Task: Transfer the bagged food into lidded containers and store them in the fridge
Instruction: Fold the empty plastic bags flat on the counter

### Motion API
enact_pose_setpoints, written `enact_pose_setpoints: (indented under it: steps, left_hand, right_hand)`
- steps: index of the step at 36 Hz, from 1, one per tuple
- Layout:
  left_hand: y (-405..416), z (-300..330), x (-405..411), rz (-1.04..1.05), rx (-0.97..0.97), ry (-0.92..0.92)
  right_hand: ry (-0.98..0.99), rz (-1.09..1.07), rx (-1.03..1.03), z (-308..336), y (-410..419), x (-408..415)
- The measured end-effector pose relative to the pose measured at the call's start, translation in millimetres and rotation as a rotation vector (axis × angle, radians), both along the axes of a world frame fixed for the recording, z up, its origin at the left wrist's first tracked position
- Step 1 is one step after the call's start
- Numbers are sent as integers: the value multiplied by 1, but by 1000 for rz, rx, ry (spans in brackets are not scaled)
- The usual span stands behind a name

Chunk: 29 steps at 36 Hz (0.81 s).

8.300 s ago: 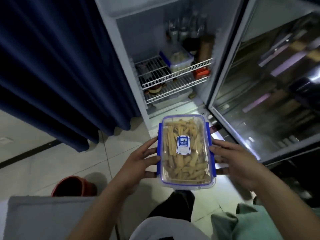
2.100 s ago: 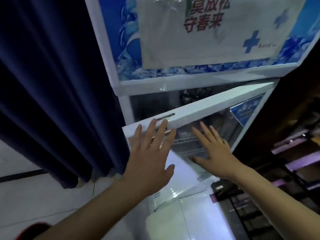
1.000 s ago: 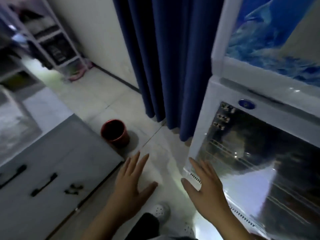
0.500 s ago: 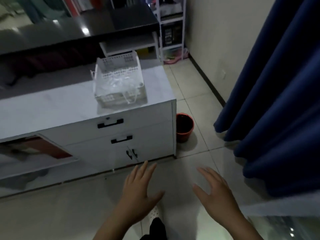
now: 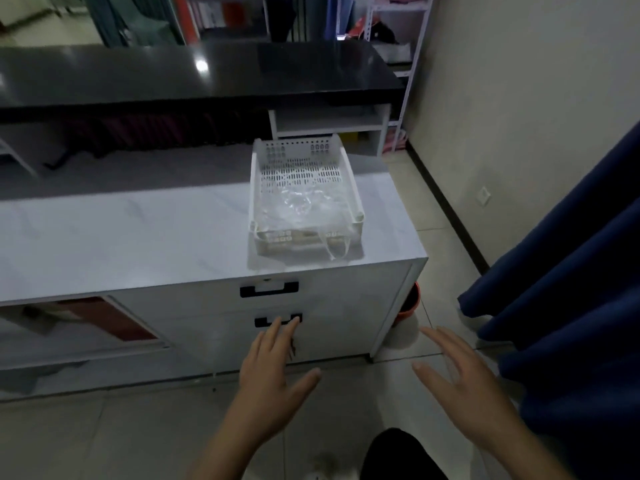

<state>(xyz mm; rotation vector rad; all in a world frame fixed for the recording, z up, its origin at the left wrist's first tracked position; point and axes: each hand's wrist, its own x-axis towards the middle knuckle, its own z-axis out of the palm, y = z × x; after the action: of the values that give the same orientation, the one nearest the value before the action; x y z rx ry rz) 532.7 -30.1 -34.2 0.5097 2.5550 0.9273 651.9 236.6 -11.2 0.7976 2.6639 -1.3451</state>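
Hands first, from the head view, the only one there is: the left hand and the right hand hang low in front of the person, fingers spread apart and holding nothing; a few seconds ago they carried a lidded container of food toward the open fridge, then pressed the glass door shut, and the head has since swung away from the fridge to face the room; neither the container nor the fridge shows now, so my reading is that this box is stored and the person is heading back for whatever is left

On the white table stands a perforated white basket near the right end, and in it lies a crumpled clear plastic bag whose handles droop over the near wall; whether any food remains in that bag I cannot tell, it looks limp and mostly see-through; no other container is visible on the table, so the task may be near its end

Around this: two dark drawer handles on the cabinet front, the left fingertips just before the lower one; a black counter behind; a red bucket on the floor tucked past the cabinet's right corner; a blue curtain hanging close on the right; the floor between person and table is open, so nothing blocks the way to the basket
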Motion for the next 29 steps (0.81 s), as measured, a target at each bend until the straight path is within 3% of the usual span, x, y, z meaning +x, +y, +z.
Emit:
enact_pose_setpoints:
  steps: [5, 13, 18, 24, 29]
  left_hand:
    - [-1, 7, -42, 61, 88, -14]
    - [20, 48, -137, 228, 215, 118]
    - [35, 80, -209, 312, 153, 172]
    - [62, 92, -271, 461, 136, 164]
    - [71, 88, -282, 511, 212, 163]
  right_hand:
    - [79, 10, -14, 0, 13, -41]
    - [160, 72, -136, 8, 34, -149]
    - [204, 153, -129, 23, 51, -230]
    - [219, 419, 154, 32, 71, -360]
    - [-25, 671, 520, 15, 65, -461]
